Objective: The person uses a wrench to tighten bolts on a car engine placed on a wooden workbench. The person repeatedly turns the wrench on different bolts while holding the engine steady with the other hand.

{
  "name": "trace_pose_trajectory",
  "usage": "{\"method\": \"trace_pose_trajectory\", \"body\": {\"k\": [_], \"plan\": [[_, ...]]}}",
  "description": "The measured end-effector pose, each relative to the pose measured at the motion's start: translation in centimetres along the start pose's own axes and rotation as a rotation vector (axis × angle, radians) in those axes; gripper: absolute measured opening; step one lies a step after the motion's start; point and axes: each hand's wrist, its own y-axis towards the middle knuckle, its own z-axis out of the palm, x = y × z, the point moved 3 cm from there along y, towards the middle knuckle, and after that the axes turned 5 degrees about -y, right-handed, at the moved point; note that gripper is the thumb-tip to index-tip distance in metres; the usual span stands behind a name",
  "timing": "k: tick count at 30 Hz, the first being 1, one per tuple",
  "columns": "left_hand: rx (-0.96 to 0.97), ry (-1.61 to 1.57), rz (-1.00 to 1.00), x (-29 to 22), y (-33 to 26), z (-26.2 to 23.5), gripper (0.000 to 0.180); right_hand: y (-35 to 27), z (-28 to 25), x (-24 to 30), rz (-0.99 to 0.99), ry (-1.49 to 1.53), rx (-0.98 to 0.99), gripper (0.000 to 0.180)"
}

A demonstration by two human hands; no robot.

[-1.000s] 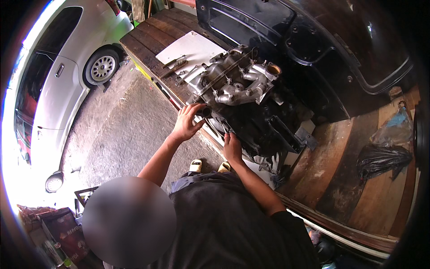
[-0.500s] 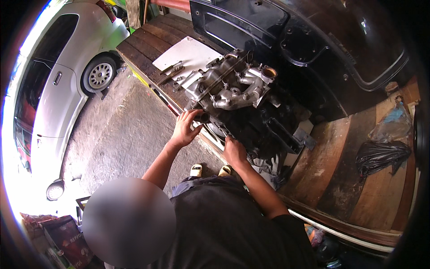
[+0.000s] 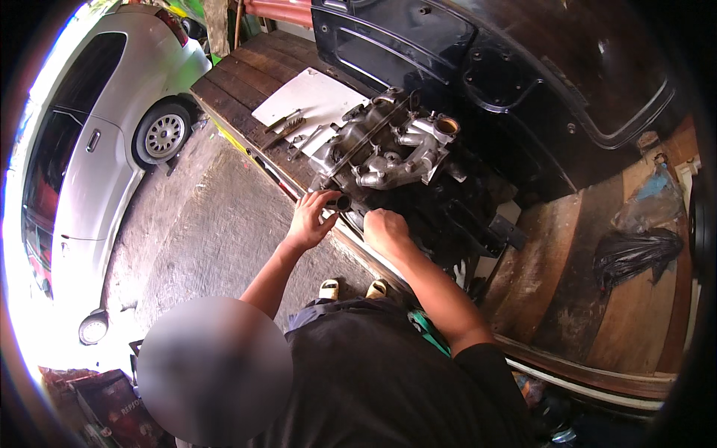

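Silver paint catches the light at the far left, where a parked car (image 3: 97, 149) stands on rough grey concrete ground (image 3: 209, 231). Next to it runs a platform of dark wooden planks (image 3: 239, 82), with a white sheet (image 3: 321, 97) laid on it and a few hand tools (image 3: 287, 127) scattered across the sheet's near edge. Just right of the tools sits a grimy engine block (image 3: 396, 157), its pale metal top toward the sheet and its black lower part toward the person. Behind it leans a large dark blue body panel (image 3: 478, 67). Farther right, on worn brown boards, lies a crumpled black plastic bag (image 3: 635, 257).

The person bends over the platform's edge. The left hand (image 3: 310, 220) has its fingers curled around a short dark tube-like part (image 3: 337, 201) at the engine's near side, grasping it. The right hand (image 3: 385, 228) is clenched into a fist just beside it, pressed against the block's black lower face; I cannot tell what it holds.
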Motion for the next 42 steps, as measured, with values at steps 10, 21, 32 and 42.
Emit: {"method": "trace_pose_trajectory", "body": {"k": [10,21,32,42], "plan": [[-0.011,0.07,0.022,0.8,3.0,0.5,0.025,-3.7,3.1,-0.2,0.013,-0.013,-0.197,0.02],[-0.122,0.138,-0.149,-1.2,3.6,0.9,0.019,-9.4,4.1,-6.4,0.146,0.282,-0.422,0.021],[-0.126,0.254,-0.143,-2.6,3.5,0.8,0.016,-11.5,9.2,-6.3,0.158,0.521,-0.418,0.029],[0.203,0.142,0.16,-0.3,6.2,0.9,0.014,-9.2,16.4,-5.4,0.415,0.725,-0.443,0.03]]}}
